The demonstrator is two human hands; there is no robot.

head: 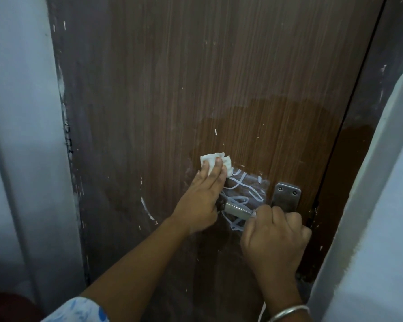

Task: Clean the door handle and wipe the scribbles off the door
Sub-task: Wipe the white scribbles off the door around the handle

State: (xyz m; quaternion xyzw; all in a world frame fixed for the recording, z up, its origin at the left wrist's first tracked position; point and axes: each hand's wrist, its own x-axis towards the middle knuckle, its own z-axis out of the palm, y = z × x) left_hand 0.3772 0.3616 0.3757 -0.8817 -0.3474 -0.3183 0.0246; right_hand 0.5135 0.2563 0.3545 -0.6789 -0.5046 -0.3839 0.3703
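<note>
A brown wood-grain door (196,77) fills the view. White scribbles (241,194) sit just left of the metal handle plate (286,196). My left hand (203,196) lies flat on the door and presses a crumpled white tissue (219,162) under its fingertips, at the upper left edge of the scribbles. My right hand (275,238) is closed around the metal lever handle (236,209), whose free end sticks out to the left over the scribbles. A darker, damp-looking patch spreads over the door above the handle.
A pale wall (16,135) borders the door on the left. The dark door frame (363,112) and a white wall edge (382,182) stand close on the right. A curved white scratch (147,209) marks the door to the left of my left hand.
</note>
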